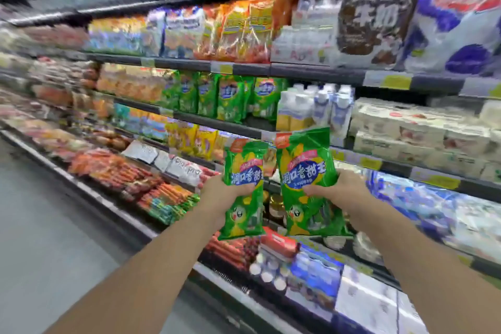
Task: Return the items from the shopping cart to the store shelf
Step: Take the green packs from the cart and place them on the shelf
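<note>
I hold two matching green snack bags with blue lettering and a corn cartoon, upright in front of the chilled store shelf (pixel 298 70). My left hand (pixel 221 192) grips the smaller-looking left green bag (pixel 244 190) at its middle. My right hand (pixel 341 188) grips the right green bag (pixel 306 184) from its right side. Both bags hang in the air above the lowest shelf level. A row of the same green bags (pixel 227 96) stands on a shelf higher up, left of centre. No shopping cart is in view.
Shelves run from far left to near right, packed with sausages (pixel 127 171), orange packs (pixel 244 27), white bottles (pixel 320 111), boxed goods (pixel 423 133) and large milk bags (pixel 376 16). The grey aisle floor (pixel 40 238) lies to the left.
</note>
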Demonstrator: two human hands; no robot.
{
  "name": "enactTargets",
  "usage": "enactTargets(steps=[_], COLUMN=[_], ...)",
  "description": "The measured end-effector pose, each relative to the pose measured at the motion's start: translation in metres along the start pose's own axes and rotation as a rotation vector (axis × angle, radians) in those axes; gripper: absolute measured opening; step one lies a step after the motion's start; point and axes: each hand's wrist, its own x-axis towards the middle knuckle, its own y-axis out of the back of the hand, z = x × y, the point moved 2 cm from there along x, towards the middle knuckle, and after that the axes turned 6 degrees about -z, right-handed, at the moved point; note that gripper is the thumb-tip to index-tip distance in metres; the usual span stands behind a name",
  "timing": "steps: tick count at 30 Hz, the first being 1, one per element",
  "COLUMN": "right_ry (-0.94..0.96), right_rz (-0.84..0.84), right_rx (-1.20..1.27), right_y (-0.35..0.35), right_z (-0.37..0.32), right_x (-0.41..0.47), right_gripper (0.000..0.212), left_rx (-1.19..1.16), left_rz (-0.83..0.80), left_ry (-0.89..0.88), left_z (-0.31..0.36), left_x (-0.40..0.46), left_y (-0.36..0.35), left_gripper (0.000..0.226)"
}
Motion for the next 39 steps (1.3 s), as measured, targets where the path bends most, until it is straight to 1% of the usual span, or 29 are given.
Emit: enactTargets(steps=[2,5,6,7,9,10,12,13,14,17,18,20,21,22,24,26,27,28,30,33,34,36,39], right_ry=[0.000,-0.012,-0.012,-0.014,-0.006,-0.002,-0.003,-0.006,-0.009,-0.026,-0.027,-0.020,-0.023,-0.027,-0.020,-0.015,-0.021,-0.033,-0.067,-0.097,-0.106,-0.120,-0.128], right_rz=[-0.062,-0.074,-0.078,-0.082,-0.087,-0.089,-0.082,-0.079,-0.080,-0.085,-0.087,-0.083,-0.079,-0.075,-0.085,-0.084,-0.078,-0.061,-0.028,0.009,0.027,0.065,0.116], right_rx=[0.031,0.011,0.000,-0.009,-0.012,-0.005,0.012,0.022,0.031,0.055,0.059,0.070,0.075,0.084,0.112,0.122,0.122,0.133,0.164,0.204,0.214,0.226,0.250], right_y=[-0.027,-0.051,-0.056,-0.060,-0.064,-0.064,-0.062,-0.061,-0.059,-0.051,-0.050,-0.047,-0.046,-0.046,-0.047,-0.050,-0.053,-0.055,-0.062,-0.072,-0.076,-0.082,-0.090], right_z=[-0.016,-0.030,-0.034,-0.035,-0.039,-0.040,-0.041,-0.042,-0.044,-0.049,-0.050,-0.055,-0.056,-0.058,-0.063,-0.069,-0.069,-0.069,-0.069,-0.072,-0.073,-0.074,-0.074], right_x=[0.022,0.055,0.066,0.078,0.099,0.110,0.130,0.139,0.148,0.172,0.179,0.192,0.198,0.203,0.210,0.218,0.222,0.227,0.233,0.239,0.241,0.245,0.249], right_gripper=[0.028,0.030,0.031,0.030,0.030,0.029,0.027,0.027,0.027,0.028,0.029,0.036,0.039,0.038,0.028,0.025,0.026,0.026,0.027,0.029,0.030,0.030,0.032], left_rx=[-0.006,-0.077,-0.088,-0.100,-0.104,-0.097,-0.075,-0.072,-0.060,-0.033,-0.026,-0.028,-0.023,-0.030,-0.044,0.012,0.038,0.060,0.107,0.156,0.174,0.211,0.286], left_rz=[0.021,0.027,0.016,0.008,-0.012,-0.008,-0.029,-0.045,-0.056,-0.127,-0.157,-0.181,-0.184,-0.195,-0.236,-0.251,-0.254,-0.258,-0.267,-0.320,-0.325,-0.322,-0.296], left_ry=[-0.008,-0.018,-0.028,-0.017,-0.021,-0.022,-0.016,-0.012,0.000,0.020,0.030,0.018,0.027,0.033,0.030,0.016,0.017,0.006,-0.015,-0.087,-0.117,-0.221,-0.374], left_z=[0.005,0.013,0.017,0.019,0.028,0.032,0.042,0.050,0.057,0.077,0.082,0.094,0.100,0.106,0.117,0.127,0.129,0.132,0.135,0.144,0.145,0.148,0.152], left_x=[0.027,0.066,0.076,0.091,0.116,0.127,0.145,0.151,0.163,0.203,0.217,0.242,0.254,0.262,0.288,0.312,0.332,0.346,0.377,0.403,0.412,0.424,0.437], left_y=[0.030,0.054,0.057,0.061,0.063,0.061,0.056,0.052,0.051,0.040,0.037,0.029,0.024,0.020,0.011,0.001,-0.003,-0.008,-0.015,-0.023,-0.026,-0.031,-0.035], left_gripper=[0.046,0.074,0.078,0.076,0.059,0.063,0.080,0.083,0.079,0.058,0.066,0.089,0.095,0.095,0.094,0.111,0.115,0.106,0.077,0.081,0.078,0.073,0.077])
